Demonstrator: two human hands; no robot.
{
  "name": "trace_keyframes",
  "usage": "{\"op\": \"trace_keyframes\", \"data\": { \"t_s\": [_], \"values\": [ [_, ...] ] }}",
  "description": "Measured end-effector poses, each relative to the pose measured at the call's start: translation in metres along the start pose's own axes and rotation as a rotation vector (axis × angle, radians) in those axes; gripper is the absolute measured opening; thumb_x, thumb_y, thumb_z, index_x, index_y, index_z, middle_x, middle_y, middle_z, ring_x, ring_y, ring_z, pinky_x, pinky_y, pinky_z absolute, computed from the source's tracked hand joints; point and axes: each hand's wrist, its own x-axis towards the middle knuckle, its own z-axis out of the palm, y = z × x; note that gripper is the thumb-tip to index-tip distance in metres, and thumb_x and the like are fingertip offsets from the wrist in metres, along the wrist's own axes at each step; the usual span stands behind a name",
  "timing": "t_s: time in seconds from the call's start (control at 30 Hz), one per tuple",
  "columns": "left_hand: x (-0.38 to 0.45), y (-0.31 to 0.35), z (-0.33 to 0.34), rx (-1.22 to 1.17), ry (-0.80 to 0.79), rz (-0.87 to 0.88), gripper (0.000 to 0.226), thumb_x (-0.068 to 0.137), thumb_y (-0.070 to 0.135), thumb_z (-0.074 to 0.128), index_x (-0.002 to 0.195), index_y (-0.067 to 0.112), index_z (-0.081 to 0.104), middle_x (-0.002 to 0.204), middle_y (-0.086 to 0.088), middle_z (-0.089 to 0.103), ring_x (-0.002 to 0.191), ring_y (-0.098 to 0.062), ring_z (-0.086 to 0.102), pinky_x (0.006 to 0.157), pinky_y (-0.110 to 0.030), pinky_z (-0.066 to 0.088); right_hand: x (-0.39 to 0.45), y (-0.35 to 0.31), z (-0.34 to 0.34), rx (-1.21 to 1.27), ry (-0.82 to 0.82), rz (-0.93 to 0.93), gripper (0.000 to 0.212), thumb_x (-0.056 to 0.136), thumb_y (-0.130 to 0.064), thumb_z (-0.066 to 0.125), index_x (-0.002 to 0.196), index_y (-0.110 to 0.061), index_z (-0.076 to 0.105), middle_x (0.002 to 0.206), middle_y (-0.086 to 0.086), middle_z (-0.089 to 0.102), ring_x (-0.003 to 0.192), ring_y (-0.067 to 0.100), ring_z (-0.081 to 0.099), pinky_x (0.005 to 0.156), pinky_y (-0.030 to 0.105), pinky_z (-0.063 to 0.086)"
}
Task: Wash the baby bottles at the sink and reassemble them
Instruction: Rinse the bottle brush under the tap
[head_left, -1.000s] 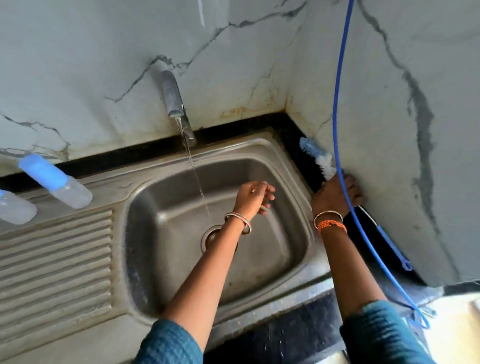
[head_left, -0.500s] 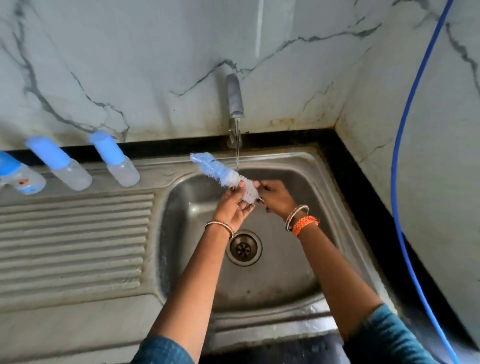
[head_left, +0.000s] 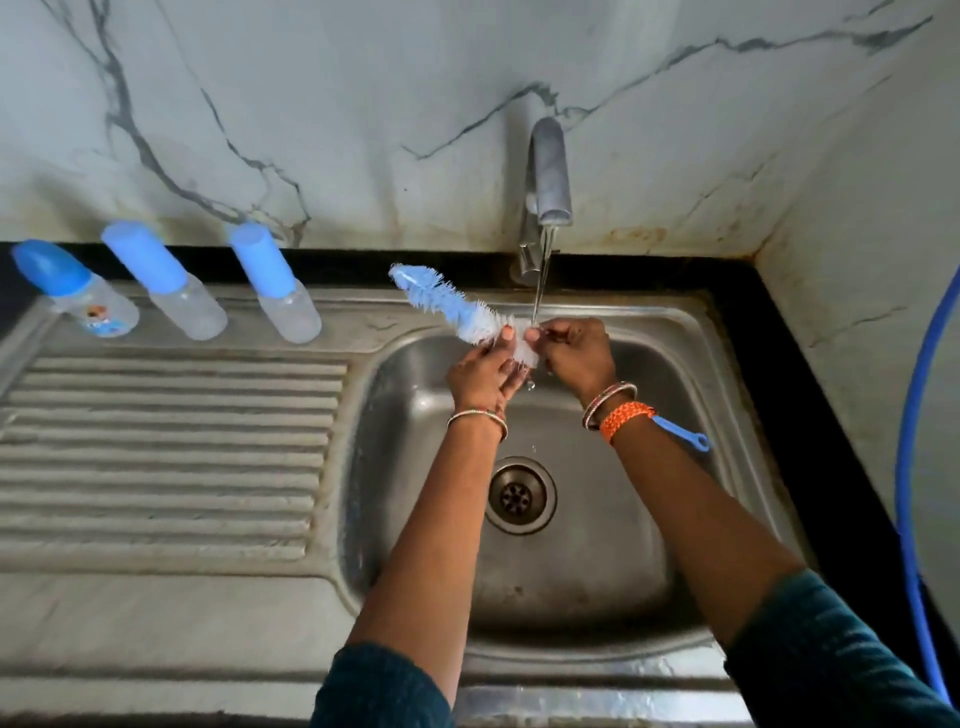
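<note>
Under the running tap (head_left: 546, 176), the right hand (head_left: 576, 353) grips the bottle brush (head_left: 447, 306) while the left hand (head_left: 483, 374) curls round its bristles, 3 baby bottles (head_left: 182, 291) standing left of the sink (head_left: 675, 338)

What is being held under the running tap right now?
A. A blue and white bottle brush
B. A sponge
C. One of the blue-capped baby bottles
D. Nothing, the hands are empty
A. Both hands, the left hand and the right hand, hold the bottle brush over the sink beside the stream from the tap, while the three baby bottles stand capped on the drainboard.
</note>
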Motion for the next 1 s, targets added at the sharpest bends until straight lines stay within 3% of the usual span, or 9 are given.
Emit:
{"op": "trace_keyframes", "data": {
  "t_s": [0.13, 0.27, 0.4, 0.53, 0.63, 0.7, 0.87, 0.97, 1.0],
  "values": [
    [-0.004, -0.012, -0.003, -0.1, 0.019, 0.001, 0.009, 0.083, 0.017, 0.07, 0.078, 0.015, 0.063, 0.06, 0.002, 0.062, 0.056, -0.009, 0.058, 0.057, -0.022, 0.055, -0.002, 0.003, 0.006, -0.082, 0.079, -0.022, 0.012, 0.079, -0.027, 0.075, 0.08, -0.015, 0.076, 0.068, -0.009, 0.067, 0.065, 0.005, 0.062, 0.064, 0.021, 0.049],
    [-0.009, -0.023, 0.003, -0.131, -0.027, -0.099, 0.008, 0.085, 0.022, 0.069, 0.089, 0.017, 0.064, 0.083, 0.0, 0.07, 0.078, -0.013, 0.066, 0.064, -0.028, 0.058, 0.004, 0.003, -0.008, -0.224, 0.059, -0.028, 0.044, 0.077, -0.049, 0.07, 0.061, -0.008, 0.067, 0.053, 0.0, 0.06, 0.051, 0.01, 0.049, 0.053, 0.027, 0.04],
    [-0.008, -0.026, 0.008, -0.163, -0.048, -0.134, 0.003, 0.093, 0.019, 0.058, 0.093, 0.018, 0.06, 0.091, -0.001, 0.064, 0.083, -0.013, 0.061, 0.076, -0.028, 0.053, 0.001, 0.001, -0.017, -0.281, -0.103, -0.083, 0.017, 0.086, -0.028, 0.067, 0.076, -0.014, 0.069, 0.076, 0.003, 0.07, 0.076, 0.019, 0.066, 0.071, 0.035, 0.052],
    [-0.006, -0.021, 0.003, -0.205, -0.146, -0.126, 0.016, 0.096, 0.004, 0.048, 0.093, 0.016, 0.059, 0.075, 0.001, 0.068, 0.069, -0.009, 0.064, 0.065, -0.022, 0.051, -0.008, -0.001, -0.021, -0.304, -0.28, -0.134, 0.016, 0.085, -0.015, 0.069, 0.098, -0.007, 0.064, 0.096, 0.004, 0.069, 0.084, 0.013, 0.062, 0.071, 0.023, 0.048],
    [-0.006, -0.021, 0.0, -0.092, -0.229, -0.122, 0.012, 0.098, 0.018, 0.048, 0.096, 0.022, 0.06, 0.079, 0.004, 0.067, 0.069, -0.008, 0.062, 0.061, -0.021, 0.047, -0.01, -0.002, -0.023, -0.189, -0.249, -0.111, 0.018, 0.084, -0.009, 0.069, 0.086, -0.006, 0.052, 0.078, -0.009, 0.059, 0.066, -0.009, 0.055, 0.058, 0.007, 0.04],
    [-0.004, -0.021, 0.0, -0.027, -0.22, -0.084, 0.011, 0.097, 0.023, 0.05, 0.094, 0.023, 0.06, 0.081, 0.005, 0.066, 0.068, -0.009, 0.061, 0.062, -0.021, 0.046, -0.009, -0.003, -0.02, -0.229, -0.236, -0.112, 0.019, 0.087, -0.011, 0.066, 0.08, -0.008, 0.049, 0.069, -0.006, 0.051, 0.059, -0.001, 0.048, 0.053, 0.009, 0.034],
    [0.002, -0.005, -0.005, -0.031, -0.177, -0.076, 0.02, 0.094, 0.026, 0.055, 0.107, 0.012, 0.061, 0.089, -0.004, 0.065, 0.076, -0.013, 0.06, 0.068, -0.024, 0.046, -0.003, -0.014, -0.01, -0.177, -0.19, -0.087, 0.016, 0.088, -0.002, 0.06, 0.095, -0.015, 0.055, 0.098, 0.013, 0.062, 0.077, 0.023, 0.058, 0.065, 0.036, 0.048],
    [0.008, -0.005, -0.005, -0.039, -0.156, -0.026, 0.011, 0.093, 0.023, 0.056, 0.097, 0.015, 0.063, 0.086, -0.002, 0.066, 0.078, -0.013, 0.057, 0.071, -0.024, 0.047, -0.003, -0.012, -0.009, -0.186, -0.089, -0.043, 0.021, 0.085, -0.01, 0.066, 0.105, -0.015, 0.066, 0.106, 0.009, 0.069, 0.08, 0.02, 0.062, 0.063, 0.024, 0.053],
    [0.008, -0.006, -0.003, -0.055, -0.16, -0.007, 0.007, 0.093, 0.021, 0.056, 0.095, 0.019, 0.062, 0.08, 0.001, 0.066, 0.074, -0.011, 0.057, 0.069, -0.023, 0.047, -0.004, -0.012, -0.009, -0.203, -0.044, -0.011, 0.02, 0.084, -0.018, 0.069, 0.104, -0.017, 0.069, 0.105, 0.008, 0.071, 0.08, 0.02, 0.063, 0.066, 0.027, 0.054]
  ]
}}
